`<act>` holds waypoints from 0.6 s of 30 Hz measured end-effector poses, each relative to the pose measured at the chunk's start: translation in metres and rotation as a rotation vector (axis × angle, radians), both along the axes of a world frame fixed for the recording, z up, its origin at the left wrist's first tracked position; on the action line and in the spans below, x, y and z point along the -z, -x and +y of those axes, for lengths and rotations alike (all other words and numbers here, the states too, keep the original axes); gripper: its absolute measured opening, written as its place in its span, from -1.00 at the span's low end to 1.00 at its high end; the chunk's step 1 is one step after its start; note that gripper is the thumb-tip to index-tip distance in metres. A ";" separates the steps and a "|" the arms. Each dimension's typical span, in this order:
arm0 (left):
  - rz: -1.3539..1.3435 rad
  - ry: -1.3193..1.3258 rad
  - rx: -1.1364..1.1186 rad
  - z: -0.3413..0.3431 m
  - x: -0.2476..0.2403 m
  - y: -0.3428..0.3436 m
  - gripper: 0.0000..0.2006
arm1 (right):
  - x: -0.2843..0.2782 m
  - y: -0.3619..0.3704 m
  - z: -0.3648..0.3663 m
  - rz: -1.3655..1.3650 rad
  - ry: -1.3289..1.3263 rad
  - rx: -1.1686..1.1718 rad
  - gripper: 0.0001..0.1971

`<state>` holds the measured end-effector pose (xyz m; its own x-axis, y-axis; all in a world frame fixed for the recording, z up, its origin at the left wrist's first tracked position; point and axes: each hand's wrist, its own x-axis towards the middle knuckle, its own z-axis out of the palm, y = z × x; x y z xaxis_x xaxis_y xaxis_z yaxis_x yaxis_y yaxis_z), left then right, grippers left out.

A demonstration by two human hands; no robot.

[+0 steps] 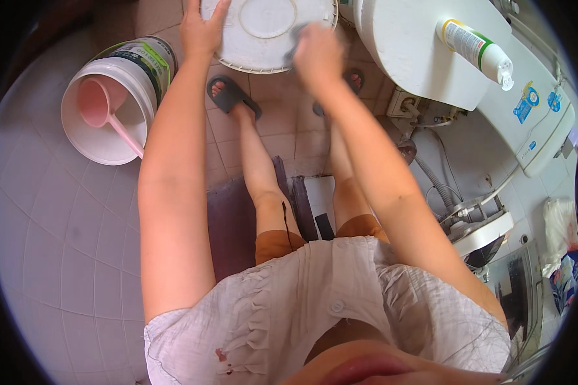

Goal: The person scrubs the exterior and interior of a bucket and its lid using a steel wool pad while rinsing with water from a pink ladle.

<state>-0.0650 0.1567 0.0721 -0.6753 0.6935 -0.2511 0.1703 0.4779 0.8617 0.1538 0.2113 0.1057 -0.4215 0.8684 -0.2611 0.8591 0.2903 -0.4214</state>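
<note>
A round white plastic lid (244,35) with a ridged rim is partly cut off by the top edge of the view. My left hand (200,31) grips its left rim, the thumb lying over the lid; its fingertips run out of view. Over the lid's right side, my right hand (318,54) is closed and smeared by motion. A dark grey pad (295,43) shows at its fingers against the lid; its exact kind is too blurred to tell.
At left stands a white bucket (70,131) holding a pink dipper (97,106). On the right, a white-and-green bottle (472,48) lies on the white toilet (417,64). Below the toilet are a power socket (403,104) and grey hose (433,176). My slippered feet stand on tiles.
</note>
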 end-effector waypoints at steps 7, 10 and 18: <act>-0.018 -0.066 -0.005 -0.001 0.005 0.000 -0.44 | -0.006 0.035 -0.025 0.245 0.098 -0.244 -0.88; -0.031 0.060 -0.016 0.003 -0.018 -0.005 -0.51 | 0.005 0.032 0.025 0.236 -0.062 -0.047 -0.93; 0.262 0.043 -0.068 0.000 0.013 -0.004 -0.60 | 0.020 0.117 0.084 0.347 -0.234 -0.060 -0.90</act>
<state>-0.0611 0.1571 0.0593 -0.7660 0.6365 -0.0901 0.3510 0.5314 0.7710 0.0364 0.2950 0.0859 -0.5013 0.8586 0.1069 0.6562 0.4578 -0.5998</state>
